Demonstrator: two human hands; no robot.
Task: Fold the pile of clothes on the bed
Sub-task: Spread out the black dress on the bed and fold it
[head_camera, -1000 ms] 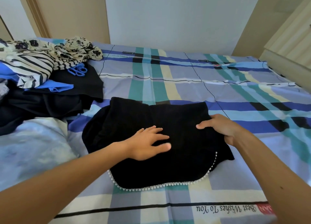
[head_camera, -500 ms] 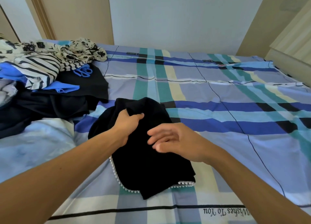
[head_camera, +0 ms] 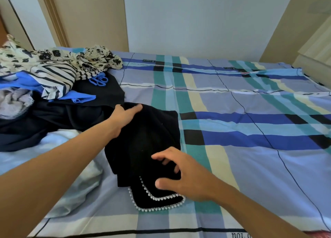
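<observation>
Now halved, the black pearl-edged cloth garment (head_camera: 146, 144) needs a crossfold: my flat left hand (head_camera: 125, 115) pins its far end, loose-fingered right hand (head_camera: 184, 175) over its hem.

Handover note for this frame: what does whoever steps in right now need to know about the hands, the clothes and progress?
Left hand: open, flat on the far end of the black pearl-trimmed garment.
Right hand: open, fingers loosely bent over the garment's near part, above the pearl trim; no clear grip.
The garment lies folded into a narrow strip on the bed.
The unfolded pile sits to the left: floral, striped, blue and dark pieces.
Done: lengthwise fold. Left: finish this garment, then the pile.
</observation>
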